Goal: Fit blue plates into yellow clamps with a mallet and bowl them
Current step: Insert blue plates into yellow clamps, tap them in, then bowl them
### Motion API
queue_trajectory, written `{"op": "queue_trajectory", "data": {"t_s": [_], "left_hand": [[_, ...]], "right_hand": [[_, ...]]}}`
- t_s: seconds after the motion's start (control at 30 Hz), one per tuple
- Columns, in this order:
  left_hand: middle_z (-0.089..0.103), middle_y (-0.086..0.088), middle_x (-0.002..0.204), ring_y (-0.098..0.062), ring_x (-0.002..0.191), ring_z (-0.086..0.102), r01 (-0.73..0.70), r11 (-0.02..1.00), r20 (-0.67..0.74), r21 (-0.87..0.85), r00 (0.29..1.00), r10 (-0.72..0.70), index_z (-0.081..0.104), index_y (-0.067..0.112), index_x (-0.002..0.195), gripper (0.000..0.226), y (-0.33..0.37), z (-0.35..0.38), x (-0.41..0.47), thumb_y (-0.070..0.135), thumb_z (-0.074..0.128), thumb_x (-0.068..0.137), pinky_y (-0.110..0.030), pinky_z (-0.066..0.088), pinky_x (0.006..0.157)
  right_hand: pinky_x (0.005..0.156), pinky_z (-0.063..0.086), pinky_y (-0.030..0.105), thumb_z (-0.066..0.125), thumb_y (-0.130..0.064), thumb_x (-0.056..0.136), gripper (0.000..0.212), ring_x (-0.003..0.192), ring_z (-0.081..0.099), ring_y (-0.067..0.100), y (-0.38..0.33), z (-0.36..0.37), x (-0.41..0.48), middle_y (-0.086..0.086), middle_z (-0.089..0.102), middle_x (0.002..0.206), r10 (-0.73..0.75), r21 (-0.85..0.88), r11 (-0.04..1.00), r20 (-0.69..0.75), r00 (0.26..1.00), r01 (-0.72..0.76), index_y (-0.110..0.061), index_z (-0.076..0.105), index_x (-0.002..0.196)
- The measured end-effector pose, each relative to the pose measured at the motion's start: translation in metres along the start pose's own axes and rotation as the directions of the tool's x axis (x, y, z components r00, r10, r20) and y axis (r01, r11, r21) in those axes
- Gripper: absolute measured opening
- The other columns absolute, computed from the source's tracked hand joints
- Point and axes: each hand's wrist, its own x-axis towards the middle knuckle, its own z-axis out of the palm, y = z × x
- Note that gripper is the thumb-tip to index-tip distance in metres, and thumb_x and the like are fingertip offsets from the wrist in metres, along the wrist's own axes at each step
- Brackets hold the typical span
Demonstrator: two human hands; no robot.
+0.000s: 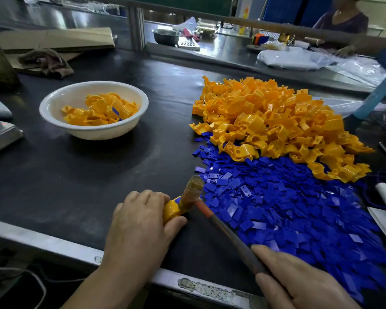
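My left hand (pixel 138 221) pins a yellow clamp (pixel 171 209) to the black mat near the front edge, a blue plate showing at its top. My right hand (pixel 299 284) grips the handle of a mallet (pixel 223 230), and its amber head (pixel 191 192) rests on that clamp. A big heap of yellow clamps (pixel 276 121) lies at the right, with a wide spread of blue plates (pixel 288 208) in front of it. The white bowl (pixel 54 112) at the left holds several fitted clamps.
A metal rim (pixel 54 244) runs along the table's front edge. Cardboard and a brown rag (pixel 45 61) lie at the back left, a metal block (pixel 0 134) at the far left. Another person sits beyond the rail (pixel 299 27) at the back right, near plastic bags.
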Motion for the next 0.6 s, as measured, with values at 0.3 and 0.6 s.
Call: {"op": "queue_trajectory", "data": {"t_s": [0.3,0.6], "left_hand": [[0.063,0.009,0.085,-0.021,0.085,0.056,-0.011,0.999,-0.008,0.03,1.0,0.011,0.065,0.026,0.092,0.039,-0.001,0.002,0.0,0.057,0.071,0.069,-0.039,0.047,0.072],[0.063,0.009,0.085,-0.021,0.085,0.057,-0.017,0.999,-0.024,0.032,1.0,0.017,0.066,0.027,0.093,0.038,0.0,0.003,-0.001,0.056,0.073,0.068,-0.039,0.048,0.072]], "right_hand": [[0.053,0.045,0.004,0.085,-0.039,0.06,0.054,0.065,0.061,-0.01,-0.012,0.01,0.014,-0.018,0.068,0.082,-0.077,-0.107,0.992,-0.071,0.994,0.07,-0.036,0.066,0.11],[0.076,0.028,-0.01,0.07,-0.029,0.065,0.038,0.091,0.052,-0.012,0.018,0.011,0.002,-0.018,0.067,0.083,-0.02,0.018,0.999,-0.309,0.951,0.027,-0.027,0.072,0.103]]}}
